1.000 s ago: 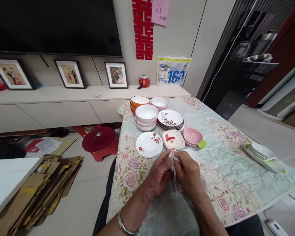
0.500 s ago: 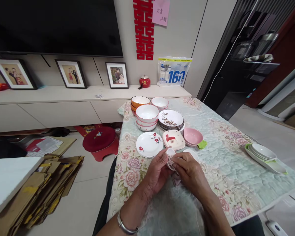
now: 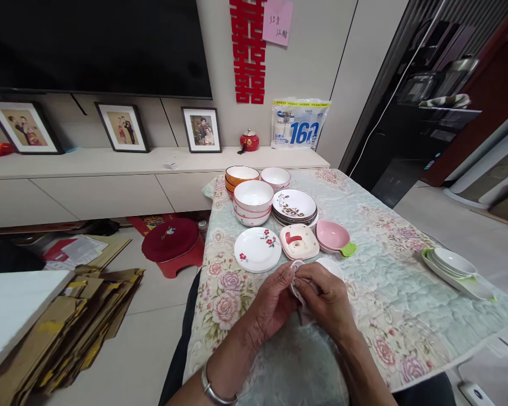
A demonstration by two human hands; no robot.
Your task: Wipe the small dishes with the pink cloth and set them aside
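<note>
In front of me, above the near part of the table, my left hand is closed around a small white dish; only its rim shows between the fingers. A pale pinkish cloth hangs below my right hand, whose fingers press it against the dish. Just beyond them are a white plate, partly covered by my right hand, a stack of plates with red flowers, and a squarish cream dish with a red pattern.
Farther back stand stacked white bowls, orange bowls, brown-patterned plates and pink leaf-handled bowls. White dishes on a long tray lie at right. A red stool and flattened cardboard are at left.
The small white dish has been turned, so its rim now shows rather than its white face. My right hand and the cloth have shifted slightly over it.
</note>
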